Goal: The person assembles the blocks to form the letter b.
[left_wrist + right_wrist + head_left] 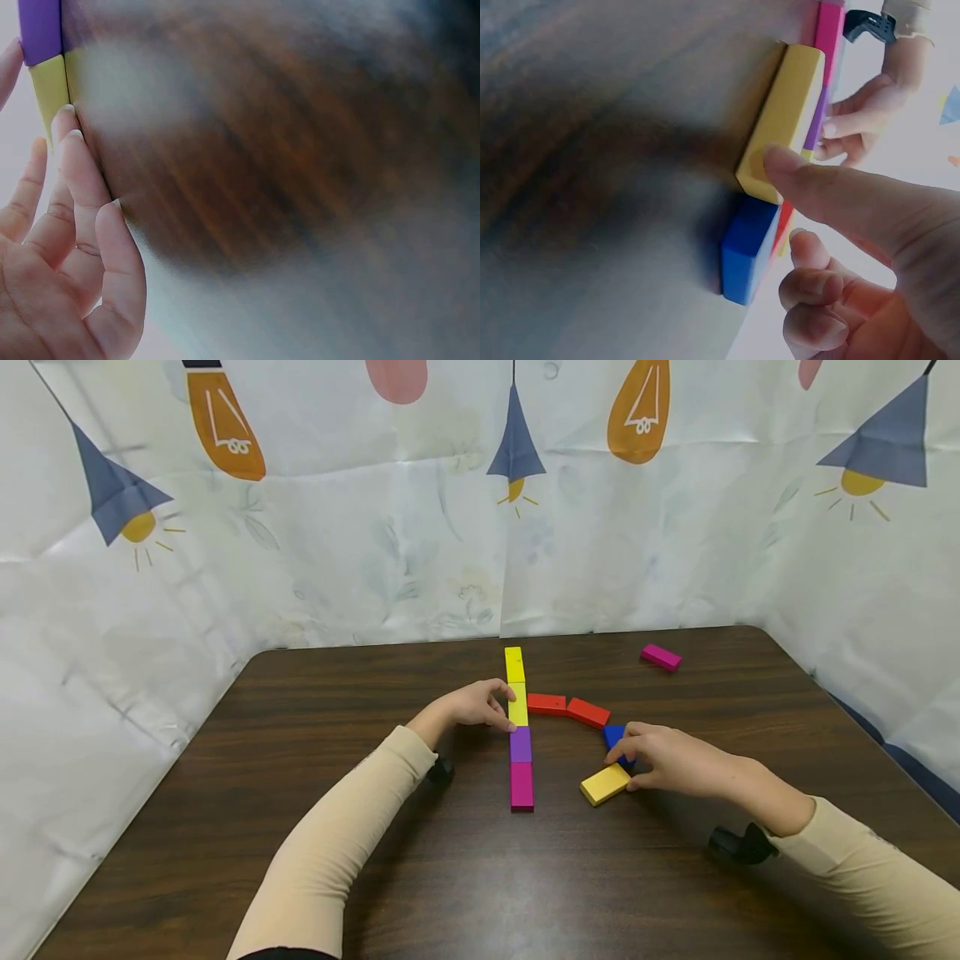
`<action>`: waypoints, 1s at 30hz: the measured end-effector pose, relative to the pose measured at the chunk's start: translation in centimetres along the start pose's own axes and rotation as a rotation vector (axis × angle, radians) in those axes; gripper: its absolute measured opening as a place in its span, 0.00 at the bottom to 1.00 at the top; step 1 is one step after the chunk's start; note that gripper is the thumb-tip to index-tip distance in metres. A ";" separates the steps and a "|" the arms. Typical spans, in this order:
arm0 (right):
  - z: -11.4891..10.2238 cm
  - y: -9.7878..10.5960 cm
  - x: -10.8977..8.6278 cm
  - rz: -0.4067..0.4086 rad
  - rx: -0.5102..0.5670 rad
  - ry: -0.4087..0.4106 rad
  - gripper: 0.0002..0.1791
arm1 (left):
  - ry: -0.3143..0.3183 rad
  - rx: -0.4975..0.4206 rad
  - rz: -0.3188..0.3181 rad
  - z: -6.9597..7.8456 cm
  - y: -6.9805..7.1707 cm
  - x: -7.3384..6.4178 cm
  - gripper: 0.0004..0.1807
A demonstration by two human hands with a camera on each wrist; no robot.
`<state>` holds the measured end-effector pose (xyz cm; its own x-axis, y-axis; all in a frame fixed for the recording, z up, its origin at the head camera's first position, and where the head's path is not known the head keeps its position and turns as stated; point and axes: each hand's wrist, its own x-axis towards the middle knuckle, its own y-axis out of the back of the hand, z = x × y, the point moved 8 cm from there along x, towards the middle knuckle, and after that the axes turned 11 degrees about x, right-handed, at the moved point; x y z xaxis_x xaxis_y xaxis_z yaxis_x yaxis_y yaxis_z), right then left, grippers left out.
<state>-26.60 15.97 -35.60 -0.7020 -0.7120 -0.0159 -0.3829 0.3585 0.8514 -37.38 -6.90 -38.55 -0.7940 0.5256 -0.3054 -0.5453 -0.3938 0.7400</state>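
A straight row of blocks runs away from me: magenta (pixel 522 787), purple (pixel 520 745), then two yellow blocks. My left hand (pixel 472 703) is on the row's left side, its fingertips touching the nearer yellow block (pixel 519 706) and the thumb near its joint with the purple one. From the row's right side curve two red blocks (pixel 547 703) and a blue block (pixel 613 737), partly hidden by my right hand (pixel 678 762). That hand pinches a golden-yellow block (pixel 603 783) beside the blue one. In the right wrist view the thumb lies on the golden-yellow block (pixel 784 120).
A loose magenta block (pixel 661 657) lies toward the back right of the dark wooden table (pixel 300 727). A printed cloth (pixel 337 543) hangs behind and around the table. Each wrist carries a black device (pixel 742 843).
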 end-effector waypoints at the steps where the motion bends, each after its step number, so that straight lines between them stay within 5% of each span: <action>1: 0.0 0.1 0.0 0.000 0.007 0.004 0.18 | 0.002 0.000 0.004 0.0 0.0 0.0 0.28; 15: 0.3 2.7 -0.6 0.053 0.145 0.032 0.18 | 0.016 0.007 0.006 0.1 0.0 -0.3 0.28; 30: 3.6 8.3 -0.8 0.444 0.150 0.072 0.13 | 0.015 -0.005 0.011 0.2 0.1 -0.5 0.27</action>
<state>-31.30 21.68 -30.42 -0.7758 -0.5083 0.3738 -0.1412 0.7173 0.6823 -36.98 -7.06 -38.27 -0.8039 0.5097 -0.3065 -0.5380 -0.4033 0.7403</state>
